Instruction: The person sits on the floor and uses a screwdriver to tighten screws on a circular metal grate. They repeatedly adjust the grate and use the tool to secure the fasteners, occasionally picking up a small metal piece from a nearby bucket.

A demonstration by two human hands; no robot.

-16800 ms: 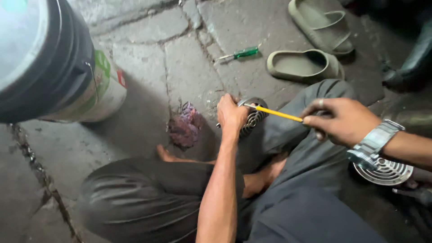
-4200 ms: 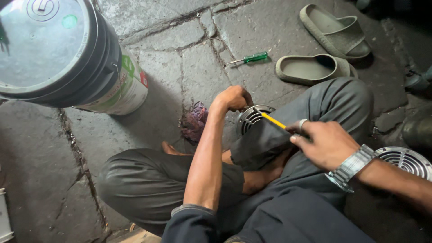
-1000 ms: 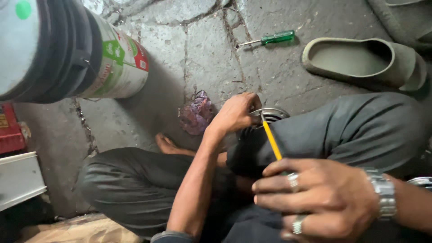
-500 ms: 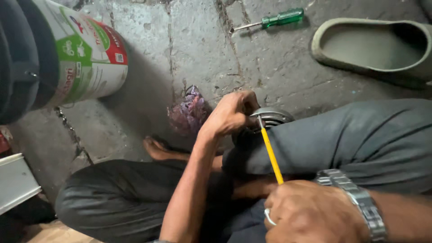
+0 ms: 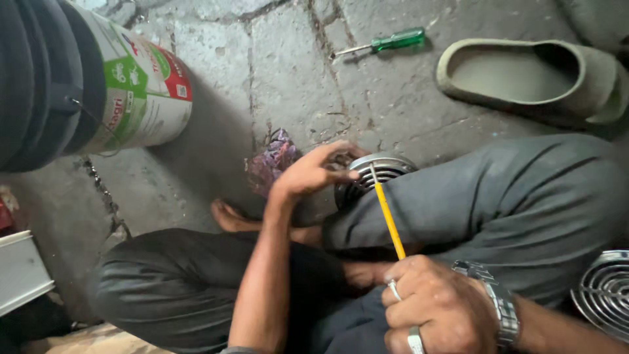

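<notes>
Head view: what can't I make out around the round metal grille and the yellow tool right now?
- Round metal grille: lower part hidden behind the grey trouser knee and the left hand.
- Yellow tool: handle buried in the right hand, so its kind is unclear.
- Second grille: cut off by the right edge.

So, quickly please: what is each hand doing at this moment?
Left hand: closed on the round metal grille.
Right hand: closed on the thin yellow tool.

You have a yellow rod (image 5: 388, 216), silver slotted grille (image 5: 377, 172), green-handled screwdriver (image 5: 386, 43), olive slipper (image 5: 534, 78), grey trousers (image 5: 498, 203).
</notes>
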